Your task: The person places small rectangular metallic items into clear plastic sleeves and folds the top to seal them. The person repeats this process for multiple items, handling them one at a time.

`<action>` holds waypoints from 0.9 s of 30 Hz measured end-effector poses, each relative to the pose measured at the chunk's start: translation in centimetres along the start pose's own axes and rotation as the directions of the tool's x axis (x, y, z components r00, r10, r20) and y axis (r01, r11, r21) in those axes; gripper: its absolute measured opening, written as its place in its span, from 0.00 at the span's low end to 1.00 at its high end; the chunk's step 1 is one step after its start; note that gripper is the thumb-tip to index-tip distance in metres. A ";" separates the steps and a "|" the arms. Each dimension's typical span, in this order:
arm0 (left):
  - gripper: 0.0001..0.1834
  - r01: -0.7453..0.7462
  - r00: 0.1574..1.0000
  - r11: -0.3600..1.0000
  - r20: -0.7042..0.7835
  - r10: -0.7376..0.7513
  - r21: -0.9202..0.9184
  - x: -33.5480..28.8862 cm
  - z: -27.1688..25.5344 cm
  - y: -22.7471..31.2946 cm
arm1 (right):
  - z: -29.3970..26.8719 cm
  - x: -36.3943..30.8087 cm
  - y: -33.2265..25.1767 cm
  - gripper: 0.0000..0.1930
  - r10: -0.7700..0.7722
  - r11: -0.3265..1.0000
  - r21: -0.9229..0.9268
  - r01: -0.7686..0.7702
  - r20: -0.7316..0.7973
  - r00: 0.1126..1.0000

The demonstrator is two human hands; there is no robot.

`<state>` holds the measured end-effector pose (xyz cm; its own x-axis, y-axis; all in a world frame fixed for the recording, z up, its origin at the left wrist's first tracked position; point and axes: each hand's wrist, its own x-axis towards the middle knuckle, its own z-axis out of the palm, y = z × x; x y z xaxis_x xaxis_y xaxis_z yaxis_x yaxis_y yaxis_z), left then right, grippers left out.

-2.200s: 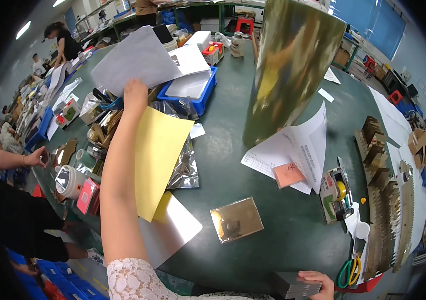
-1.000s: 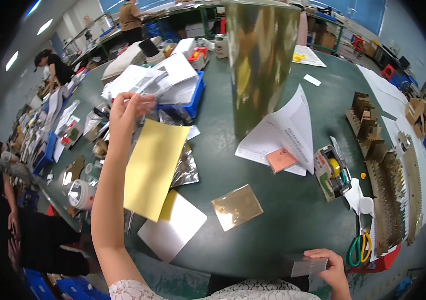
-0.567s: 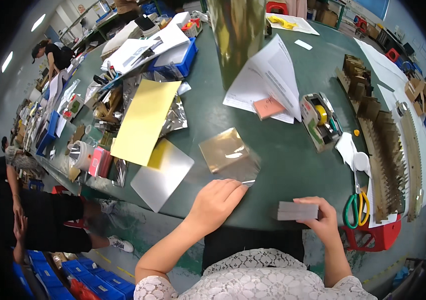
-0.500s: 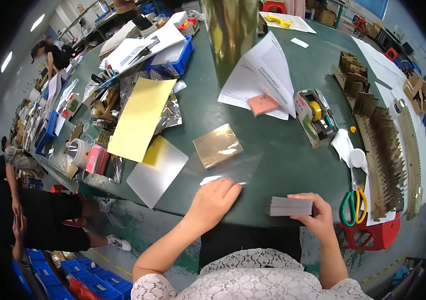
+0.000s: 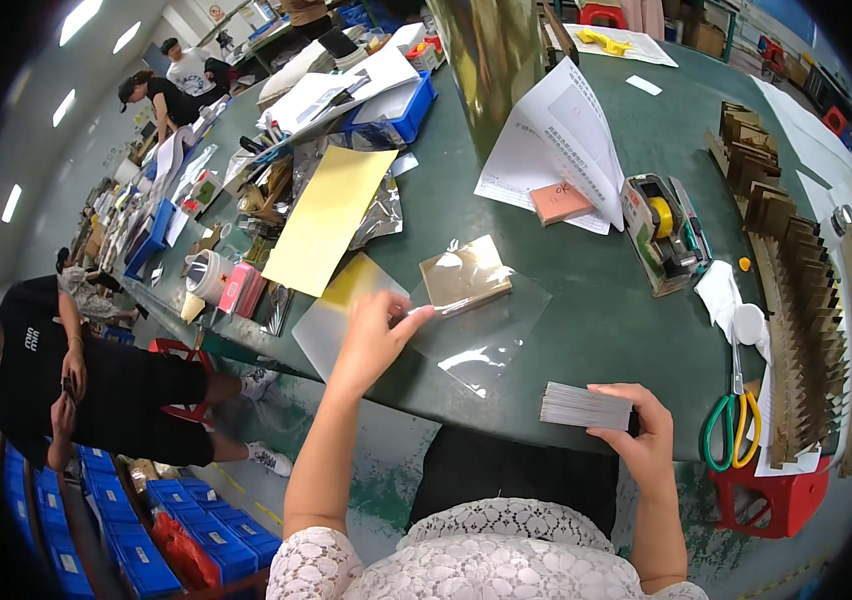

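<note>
My right hand (image 5: 646, 425) grips a stack of thin grey rectangular pieces (image 5: 586, 407) at its right end, over the table's near edge. Their layered edges face up. My left hand (image 5: 371, 340) is closed, with thumb and fingers at the left corner of a clear plastic film (image 5: 486, 350); the exact pinch is hard to make out. On the film's far part lies a shiny gold-toned block of stacked sheets (image 5: 466, 275). A frosted translucent sheet (image 5: 321, 335) lies partly beneath my left hand, with a yellow sheet (image 5: 331, 215) beyond it.
Scissors (image 5: 733, 420), a tape dispenser (image 5: 661, 235) and a long row of notched metal strips (image 5: 796, 300) lie to the right. A folded paper (image 5: 556, 140) with a pink block (image 5: 561, 203) stands beyond. A person (image 5: 96, 360) stands at the left. A red stool (image 5: 771, 495) is below right.
My left hand has moved left and away from me, from the film's near edge to its left corner. The film's near corner now shows. The right hand still holds its stack. The view has shifted.
</note>
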<state>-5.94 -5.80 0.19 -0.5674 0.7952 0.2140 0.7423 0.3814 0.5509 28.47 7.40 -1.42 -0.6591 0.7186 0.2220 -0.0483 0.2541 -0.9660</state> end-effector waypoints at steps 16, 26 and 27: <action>0.19 -0.616 0.661 0.778 -0.456 0.596 0.124 2.1 -2.3 5.6 | -0.2 0.3 0.4 0.24 -0.033 0.999 0.009 0.033 0.004 0.999; 0.33 -0.537 0.843 0.783 0.156 0.515 0.315 0.0 1.3 6.5 | -0.3 0.4 1.0 0.24 -0.135 0.991 0.002 0.135 0.032 0.990; 0.29 -0.560 0.821 0.748 0.116 0.559 0.356 0.0 1.9 7.2 | -0.4 0.3 1.0 0.24 -0.131 0.991 0.004 0.131 0.031 0.991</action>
<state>0.13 -2.16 2.58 -0.0095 0.9209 0.3897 1.0000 0.0080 0.0055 28.53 8.09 -2.23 -0.6699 0.6588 0.3425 -0.1371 0.3436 -0.9290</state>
